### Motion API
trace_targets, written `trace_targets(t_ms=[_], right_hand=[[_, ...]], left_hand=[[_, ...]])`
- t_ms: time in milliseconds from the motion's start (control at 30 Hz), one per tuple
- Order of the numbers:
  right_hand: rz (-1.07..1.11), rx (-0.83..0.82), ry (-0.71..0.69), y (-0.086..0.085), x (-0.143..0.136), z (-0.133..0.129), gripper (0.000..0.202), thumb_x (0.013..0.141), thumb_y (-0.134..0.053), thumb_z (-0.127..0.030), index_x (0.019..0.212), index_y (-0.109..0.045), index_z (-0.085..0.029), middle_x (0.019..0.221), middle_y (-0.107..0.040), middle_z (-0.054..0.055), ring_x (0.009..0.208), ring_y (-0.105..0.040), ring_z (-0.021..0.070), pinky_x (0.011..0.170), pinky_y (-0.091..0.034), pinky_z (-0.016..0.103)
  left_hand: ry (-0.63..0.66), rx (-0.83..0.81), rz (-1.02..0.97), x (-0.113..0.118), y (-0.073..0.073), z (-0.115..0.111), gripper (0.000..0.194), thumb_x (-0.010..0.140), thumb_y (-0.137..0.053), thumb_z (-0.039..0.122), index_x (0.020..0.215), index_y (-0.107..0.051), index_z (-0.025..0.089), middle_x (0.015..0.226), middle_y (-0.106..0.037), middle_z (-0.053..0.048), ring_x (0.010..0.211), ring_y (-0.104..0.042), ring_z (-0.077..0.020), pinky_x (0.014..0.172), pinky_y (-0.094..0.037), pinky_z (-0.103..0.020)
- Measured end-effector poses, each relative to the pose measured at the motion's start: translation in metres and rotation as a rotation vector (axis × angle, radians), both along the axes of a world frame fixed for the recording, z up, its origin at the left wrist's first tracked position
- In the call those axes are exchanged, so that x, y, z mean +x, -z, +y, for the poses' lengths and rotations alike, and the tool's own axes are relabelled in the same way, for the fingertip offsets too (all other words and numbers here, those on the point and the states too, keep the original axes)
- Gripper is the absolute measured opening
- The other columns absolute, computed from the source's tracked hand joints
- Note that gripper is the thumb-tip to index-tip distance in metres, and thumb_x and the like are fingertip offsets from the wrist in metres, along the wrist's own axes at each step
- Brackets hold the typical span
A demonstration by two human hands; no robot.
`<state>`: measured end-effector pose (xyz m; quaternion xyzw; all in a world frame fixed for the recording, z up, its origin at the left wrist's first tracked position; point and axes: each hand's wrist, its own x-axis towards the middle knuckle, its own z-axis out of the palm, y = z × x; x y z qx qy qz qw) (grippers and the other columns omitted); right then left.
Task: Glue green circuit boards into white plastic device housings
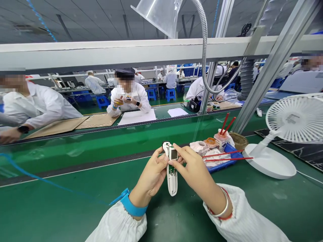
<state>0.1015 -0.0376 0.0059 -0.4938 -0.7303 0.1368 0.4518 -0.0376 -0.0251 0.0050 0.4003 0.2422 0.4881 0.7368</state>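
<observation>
A slim white handheld device, open on its front with a small square screen and a green circuit board showing, is held upright above the green bench mat. My left hand grips its left side with the thumb near the screen. My right hand holds the right side, forefinger stretched over the top by the screen. A blue strap with a blue cord is on my left wrist; a bracelet is on my right.
A blue tray with red sticks, tape roll and small pots lies right of my hands. A white desk fan stands at the right. A flexible hose with a clear funnel hangs overhead. People in white coats work across the conveyor.
</observation>
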Motion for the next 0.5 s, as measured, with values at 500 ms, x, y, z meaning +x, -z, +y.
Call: trace_targets(t_ms=[500], right_hand=[[-0.333, 0.225, 0.060, 0.005, -0.009, -0.012, 0.041, 0.092, -0.036, -0.015, 0.132, -0.045, -0.015, 0.082, -0.054, 0.008, 0.073, -0.056, 0.0213, 0.063, -0.051, 0.035]], left_hand=[[-0.095, 0.114, 0.194, 0.001, -0.003, -0.010, 0.041, 0.076, -0.068, 0.033, 0.104, -0.042, 0.018, 0.081, -0.066, -0.003, 0.072, -0.062, -0.0148, 0.065, -0.045, -0.026]])
